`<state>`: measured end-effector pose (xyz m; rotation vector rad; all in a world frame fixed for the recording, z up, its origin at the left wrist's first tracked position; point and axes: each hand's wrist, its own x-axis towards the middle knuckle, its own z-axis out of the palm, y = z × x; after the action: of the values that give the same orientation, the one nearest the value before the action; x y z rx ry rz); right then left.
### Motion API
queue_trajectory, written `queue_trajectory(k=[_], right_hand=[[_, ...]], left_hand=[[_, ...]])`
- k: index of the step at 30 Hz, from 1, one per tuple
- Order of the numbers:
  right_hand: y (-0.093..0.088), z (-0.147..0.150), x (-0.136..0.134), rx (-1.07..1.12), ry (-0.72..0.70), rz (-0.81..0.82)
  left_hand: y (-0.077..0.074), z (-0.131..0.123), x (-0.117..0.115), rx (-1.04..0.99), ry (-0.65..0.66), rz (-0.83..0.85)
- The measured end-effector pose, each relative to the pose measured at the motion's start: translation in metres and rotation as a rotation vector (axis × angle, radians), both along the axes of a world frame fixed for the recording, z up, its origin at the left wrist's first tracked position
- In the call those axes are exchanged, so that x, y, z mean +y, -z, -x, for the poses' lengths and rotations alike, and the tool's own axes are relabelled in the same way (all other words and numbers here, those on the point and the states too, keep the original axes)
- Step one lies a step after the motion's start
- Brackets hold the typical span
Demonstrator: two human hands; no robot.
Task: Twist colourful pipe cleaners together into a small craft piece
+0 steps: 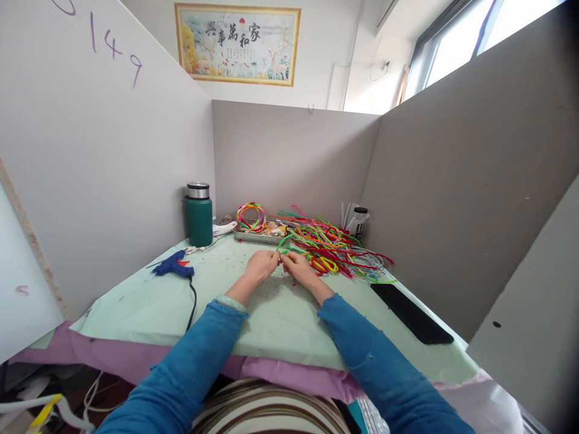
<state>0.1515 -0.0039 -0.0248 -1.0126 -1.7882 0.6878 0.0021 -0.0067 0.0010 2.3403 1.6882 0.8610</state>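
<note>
Both hands meet over the middle of the table, fingertips nearly touching. My left hand (262, 265) is closed in a pinch on a green pipe cleaner (282, 242), whose end sticks up above the fingers. My right hand (296, 267) pinches the same green strand from the other side; its fingers partly hide it. Just beyond and to the right lies a tangled heap of coloured pipe cleaners (325, 238). Behind the hands stands a metal tray (256, 238) with small pieces in it and a coil of coloured pipe-cleaner rings (251, 217) on it.
A blue glue gun (174, 264) with a black cord lies at left, near a green bottle (199, 217). A black flat pad (411, 313) lies at right. Behind the heap stands a dark-lidded container (360, 222) beside white sticks. Grey partitions (294, 157) enclose the table.
</note>
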Motion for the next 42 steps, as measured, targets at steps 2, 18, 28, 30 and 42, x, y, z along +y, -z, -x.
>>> queue_trajectory(k=[2, 18, 28, 30, 42], right_hand=[[0.0001, 0.0000, 0.0001, 0.006, -0.002, 0.017], [0.0022, 0.0000, -0.0003, 0.279, -0.167, 0.203], [0.0063, -0.0015, 0.0024, 0.359, -0.247, 0.236], [0.0065, -0.0016, 0.0023, 0.357, -0.245, 0.252], [0.0053, -0.0028, 0.0002, 0.345, -0.274, 0.300]], left_hand=[[0.0005, 0.0005, 0.0011, -0.021, 0.007, 0.017], [0.0004, 0.0001, 0.0047, -0.126, 0.042, 0.100], [-0.0005, 0.0003, 0.0040, -0.171, 0.061, 0.165], [-0.0006, 0.0006, 0.0040, -0.177, 0.070, 0.175], [0.0012, 0.0008, 0.0064, -0.209, 0.086, 0.226]])
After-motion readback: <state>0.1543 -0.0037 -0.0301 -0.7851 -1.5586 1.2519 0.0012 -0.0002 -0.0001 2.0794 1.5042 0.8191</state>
